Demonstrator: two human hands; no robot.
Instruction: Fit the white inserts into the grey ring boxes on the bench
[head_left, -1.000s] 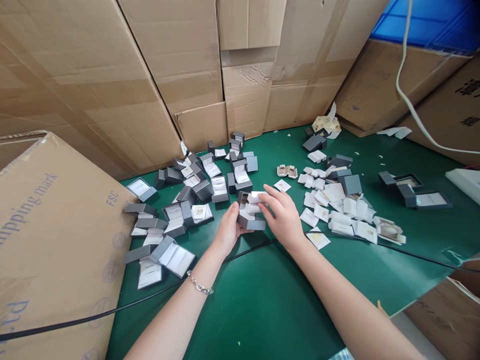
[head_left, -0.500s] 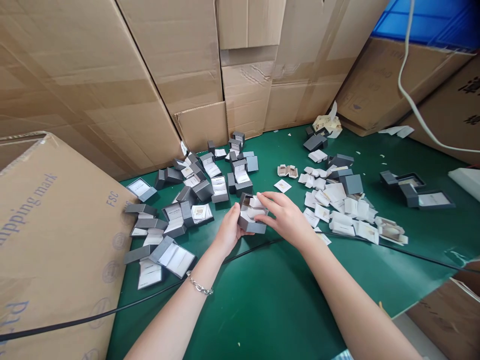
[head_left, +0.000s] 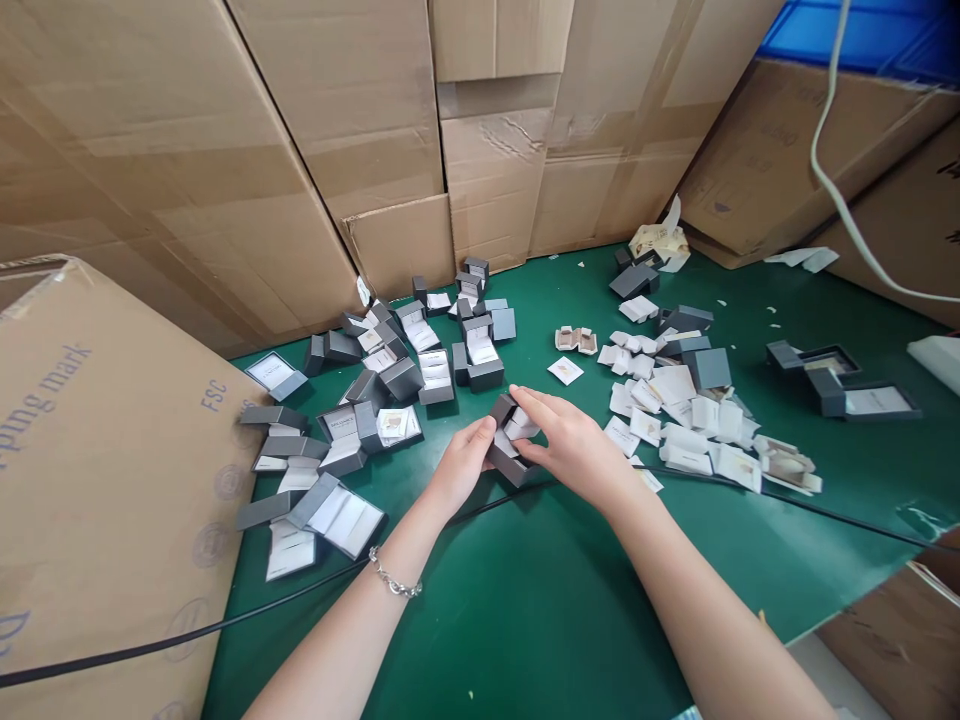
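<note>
A small dark grey jewelry box (head_left: 511, 467), its lid raised, is held above the table by my left hand (head_left: 459, 468), whose thumb presses the near left side. My right hand (head_left: 574, 440) reaches over from the right, and its fingers pinch a white card insert (head_left: 521, 426) inside the box. The fingers partly cover the insert, so how deep it sits cannot be seen. To the left and behind stand several similar open grey boxes (head_left: 343, 440) with white linings. Loose white inserts (head_left: 675, 385) lie heaped on the right, and a single white card (head_left: 565, 371) lies just beyond my right hand.
Large cardboard cartons (head_left: 330, 110) wall off the back, and another carton (head_left: 127, 450) flanks the left. A black cable (head_left: 300, 592) crosses the green table (head_left: 525, 620) beneath my forearms. More open grey boxes (head_left: 832, 385) lie at the far right; a white cable (head_left: 829, 170) hangs above.
The grey box has turned and tilted in my left hand. My right fingers have closed in over the white insert. The view has shifted slightly.
</note>
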